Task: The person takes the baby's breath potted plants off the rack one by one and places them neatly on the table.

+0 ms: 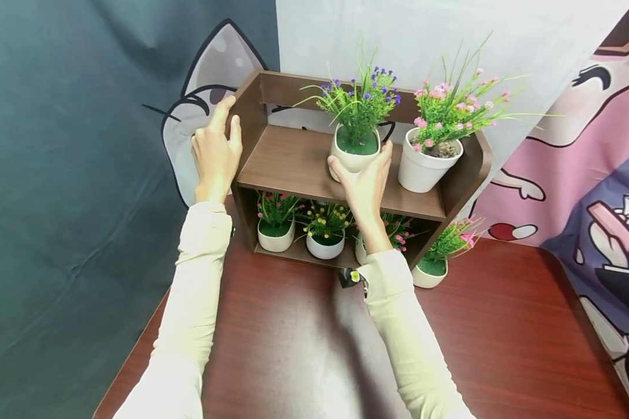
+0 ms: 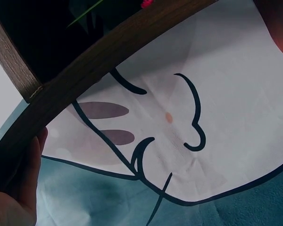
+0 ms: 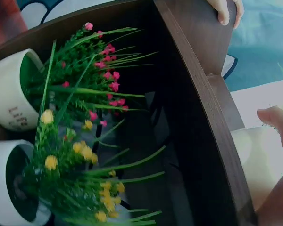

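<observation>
My left hand [image 1: 217, 148] grips the left side panel of a brown wooden shelf [image 1: 293, 154], its fingers at the panel's edge. In the left wrist view, part of that hand [image 2: 19, 188] shows against the dark edge. My right hand [image 1: 366, 183] holds a white pot [image 1: 352, 160] with a purple-flowered artificial plant [image 1: 361, 102], thumb on one side and fingers on the other. This potted plant is upright at the middle of the upper board. The right wrist view shows the thumb [image 3: 273, 115] against the white pot [image 3: 254, 153].
A pink-flowered plant in a white pot [image 1: 421, 169] stands right on the upper board. Several small potted plants, one with yellow flowers [image 1: 326, 241], line the lower level. Another pot [image 1: 430, 273] stands on the red-brown table [image 1: 508, 326] outside the shelf's right side.
</observation>
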Available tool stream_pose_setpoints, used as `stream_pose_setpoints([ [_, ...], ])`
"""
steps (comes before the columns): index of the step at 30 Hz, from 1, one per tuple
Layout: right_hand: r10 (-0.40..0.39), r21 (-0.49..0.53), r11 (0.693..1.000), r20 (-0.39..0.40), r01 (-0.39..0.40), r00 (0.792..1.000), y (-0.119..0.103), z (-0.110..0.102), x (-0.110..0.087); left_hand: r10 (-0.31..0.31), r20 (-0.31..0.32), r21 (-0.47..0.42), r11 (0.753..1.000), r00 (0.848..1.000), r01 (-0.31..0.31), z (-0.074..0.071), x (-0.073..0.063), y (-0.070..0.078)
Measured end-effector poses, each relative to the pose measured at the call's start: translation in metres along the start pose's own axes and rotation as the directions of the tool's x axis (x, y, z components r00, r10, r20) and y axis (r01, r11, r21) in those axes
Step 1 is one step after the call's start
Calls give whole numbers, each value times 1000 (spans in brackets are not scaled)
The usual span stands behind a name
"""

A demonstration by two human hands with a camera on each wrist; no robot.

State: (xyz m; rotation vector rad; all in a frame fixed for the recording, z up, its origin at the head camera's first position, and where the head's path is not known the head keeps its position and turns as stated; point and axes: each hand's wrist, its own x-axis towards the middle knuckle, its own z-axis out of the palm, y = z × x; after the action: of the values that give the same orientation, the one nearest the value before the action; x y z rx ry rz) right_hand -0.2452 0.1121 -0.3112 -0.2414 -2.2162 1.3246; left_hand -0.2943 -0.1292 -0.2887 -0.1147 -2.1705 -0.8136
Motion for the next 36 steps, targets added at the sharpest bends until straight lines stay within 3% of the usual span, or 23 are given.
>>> stream_pose_setpoints([
  [10, -10, 32, 999, -69, 12, 998, 1, 6, 7, 2, -5, 5, 1000, 1000, -2, 1, -1, 2],
  [20, -21, 25, 999, -42, 22, 999, 1, 2, 1, -2, -18, -17, 1000, 1000, 2, 1, -1, 1],
  [36, -133, 2, 991, 4, 133, 991, -2, -26, -39, 11, -22, -19, 1000, 1000, -12, -3, -4, 2],
])
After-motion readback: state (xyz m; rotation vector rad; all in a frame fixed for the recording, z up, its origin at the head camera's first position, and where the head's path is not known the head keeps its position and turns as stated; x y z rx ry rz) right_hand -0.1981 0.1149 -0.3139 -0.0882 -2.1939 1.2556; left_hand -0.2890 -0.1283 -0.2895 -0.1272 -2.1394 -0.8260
